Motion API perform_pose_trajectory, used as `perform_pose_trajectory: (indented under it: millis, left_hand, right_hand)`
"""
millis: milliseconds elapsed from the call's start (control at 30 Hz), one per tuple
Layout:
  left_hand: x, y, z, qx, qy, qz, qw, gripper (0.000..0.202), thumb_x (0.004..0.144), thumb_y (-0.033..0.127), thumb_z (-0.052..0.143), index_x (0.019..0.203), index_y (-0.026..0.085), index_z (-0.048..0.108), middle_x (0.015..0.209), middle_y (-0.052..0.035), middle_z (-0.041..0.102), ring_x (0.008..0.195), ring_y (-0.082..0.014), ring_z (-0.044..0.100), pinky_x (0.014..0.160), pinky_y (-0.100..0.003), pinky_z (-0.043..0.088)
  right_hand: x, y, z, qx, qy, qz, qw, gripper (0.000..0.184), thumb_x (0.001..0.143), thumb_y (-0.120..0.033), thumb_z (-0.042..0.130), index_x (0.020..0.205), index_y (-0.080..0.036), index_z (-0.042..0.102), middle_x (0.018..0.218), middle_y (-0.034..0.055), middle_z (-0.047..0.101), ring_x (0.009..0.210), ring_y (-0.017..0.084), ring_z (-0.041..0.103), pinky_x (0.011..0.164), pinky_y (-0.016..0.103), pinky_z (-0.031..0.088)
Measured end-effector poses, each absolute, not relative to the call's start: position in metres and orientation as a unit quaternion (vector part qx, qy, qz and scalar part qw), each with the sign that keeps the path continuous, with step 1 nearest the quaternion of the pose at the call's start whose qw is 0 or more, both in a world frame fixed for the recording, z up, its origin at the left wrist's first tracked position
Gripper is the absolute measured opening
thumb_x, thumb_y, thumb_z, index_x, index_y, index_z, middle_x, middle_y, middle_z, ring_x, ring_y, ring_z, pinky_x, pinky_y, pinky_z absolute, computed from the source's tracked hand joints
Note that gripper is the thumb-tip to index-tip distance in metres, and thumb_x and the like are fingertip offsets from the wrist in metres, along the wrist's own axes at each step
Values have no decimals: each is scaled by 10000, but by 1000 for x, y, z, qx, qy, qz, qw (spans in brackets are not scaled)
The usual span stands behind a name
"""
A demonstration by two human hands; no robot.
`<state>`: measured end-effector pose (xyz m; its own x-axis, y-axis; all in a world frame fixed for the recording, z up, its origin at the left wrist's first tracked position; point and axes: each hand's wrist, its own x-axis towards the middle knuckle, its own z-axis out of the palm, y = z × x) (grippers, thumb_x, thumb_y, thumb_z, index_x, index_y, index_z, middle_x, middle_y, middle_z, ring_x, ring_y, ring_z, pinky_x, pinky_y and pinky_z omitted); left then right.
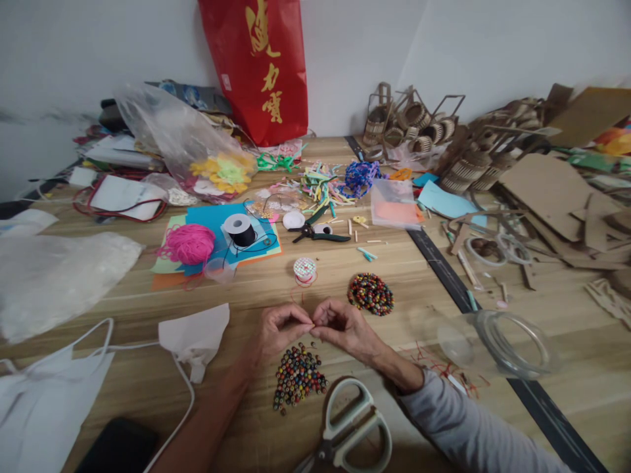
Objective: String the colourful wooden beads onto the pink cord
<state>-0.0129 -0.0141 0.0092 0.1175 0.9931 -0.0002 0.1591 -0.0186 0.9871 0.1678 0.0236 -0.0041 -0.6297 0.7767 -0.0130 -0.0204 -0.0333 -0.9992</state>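
My left hand (283, 327) and my right hand (345, 326) meet fingertip to fingertip above the table, each closed in a pinch. Thin red thread (297, 290) runs from a small shiny spool (305, 270) down toward them, and a bit of red shows at the fingertips. Whether a bead is pinched there too, I cannot tell. Just below my hands lies a loose pile of small coloured wooden beads (300, 378). Strung beads (371, 293) form a coil beyond my right hand. White-handled scissors (352, 424) rest at the front edge of the view.
Green-handled pliers (315, 231), pink yarn (188, 244) and a black cord spool (240, 230) lie farther back. Clear tubing (515, 345) is coiled at right, near red thread scraps (468, 381). A white mask (197, 334) and a dark phone (118, 447) are at left.
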Motion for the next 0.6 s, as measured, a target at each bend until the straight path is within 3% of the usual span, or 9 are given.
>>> perform_pose_trajectory:
  millis: [333,600]
  left_hand:
    - [-12,-13,10,561,520,435,475,119,727,225,671,644,142,653,650,-23,660,640,-144,584,638,-246,453]
    - [-13,-14,9,560,504,454,476,159,729,264,697,636,141,660,624,-19,634,623,-145,571,634,-253,443]
  right_hand:
    - [168,25,-2,-314,-589,664,335,330,816,-453,647,886,-149,540,614,-31,536,514,75,469,481,193,377]
    - [167,23,-4,-272,-568,718,297,321,788,-435,681,895,-158,560,672,-13,586,521,76,556,460,175,450]
